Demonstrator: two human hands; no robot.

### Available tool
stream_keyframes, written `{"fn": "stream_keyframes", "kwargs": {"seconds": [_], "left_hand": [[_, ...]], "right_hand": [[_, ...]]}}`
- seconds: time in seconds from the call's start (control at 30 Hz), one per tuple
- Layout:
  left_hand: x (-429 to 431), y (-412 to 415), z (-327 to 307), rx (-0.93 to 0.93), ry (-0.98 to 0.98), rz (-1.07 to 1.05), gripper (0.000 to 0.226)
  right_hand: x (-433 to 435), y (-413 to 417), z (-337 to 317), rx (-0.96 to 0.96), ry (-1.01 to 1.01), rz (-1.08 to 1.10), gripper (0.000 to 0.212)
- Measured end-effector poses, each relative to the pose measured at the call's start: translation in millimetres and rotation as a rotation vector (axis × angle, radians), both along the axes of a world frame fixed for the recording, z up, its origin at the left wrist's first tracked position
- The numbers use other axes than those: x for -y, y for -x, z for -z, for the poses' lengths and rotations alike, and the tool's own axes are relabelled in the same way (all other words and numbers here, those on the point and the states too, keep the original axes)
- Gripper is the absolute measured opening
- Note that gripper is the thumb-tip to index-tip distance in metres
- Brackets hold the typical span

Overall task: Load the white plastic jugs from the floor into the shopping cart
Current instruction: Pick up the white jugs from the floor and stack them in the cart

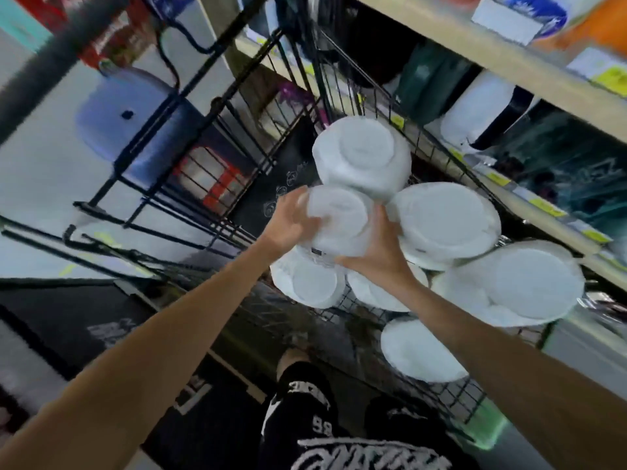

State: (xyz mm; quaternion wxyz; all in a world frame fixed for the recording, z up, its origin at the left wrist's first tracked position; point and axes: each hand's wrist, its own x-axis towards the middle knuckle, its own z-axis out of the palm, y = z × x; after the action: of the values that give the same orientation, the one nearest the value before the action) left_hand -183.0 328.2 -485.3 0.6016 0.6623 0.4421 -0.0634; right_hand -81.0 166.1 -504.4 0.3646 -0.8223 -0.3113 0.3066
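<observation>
**Jug held in both grips over the cart**

The left grip (288, 222) and right grip (380, 256), both bare hands, clasp one white jug (336, 218) from opposite sides. The fingers curl round its wall and its round base faces the camera. It sits over the black wire cart (217, 137), touching the other jugs piled there: one beyond it (363, 154), one to its right (444, 218), a larger-looking one further right (529, 279), two beneath the grips (312, 283) and one nearest the person (420, 347).

A small dark label on the held jug's side is too blurred to read. A black panel (271, 195) inside the cart bears faint white outline drawings. The person's black shorts (305, 401) carry white lettering that cannot be made out. Yellow price tags (614, 78) line the shelf (509, 62) edges at right, their text illegible. A blue stool (135, 130) stands on the floor beyond the cart.
</observation>
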Motion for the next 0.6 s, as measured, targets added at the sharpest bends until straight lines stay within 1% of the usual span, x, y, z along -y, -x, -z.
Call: {"fn": "stream_keyframes", "kwargs": {"seconds": [0.1, 0.2, 0.33, 0.43, 0.6], "left_hand": [[-25.2, -11.4, 6.0, -0.031, -0.136, 0.254, 0.077], [-45.1, -13.6, 18.5, -0.033, -0.275, 0.324, 0.08], [-53.3, -12.4, 28.7, -0.016, -0.274, 0.319, 0.082], [-57.7, -11.6, 30.0, -0.012, -0.288, 0.341, 0.084], [-67.2, -15.2, 16.0, -0.053, -0.251, 0.385, 0.083]], "right_hand": [[-21.2, 5.4, 5.3, 0.026, -0.075, 0.059, 0.101], [-37.0, 11.8, 10.9, 0.049, -0.09, 0.123, 0.101], [-46.4, 6.9, 16.3, -0.012, -0.027, 0.133, 0.103], [-50.3, 4.4, 14.1, -0.062, 0.053, 0.128, 0.109], [-58.6, 6.4, 1.7, -0.029, 0.189, 0.106, 0.115]]}}
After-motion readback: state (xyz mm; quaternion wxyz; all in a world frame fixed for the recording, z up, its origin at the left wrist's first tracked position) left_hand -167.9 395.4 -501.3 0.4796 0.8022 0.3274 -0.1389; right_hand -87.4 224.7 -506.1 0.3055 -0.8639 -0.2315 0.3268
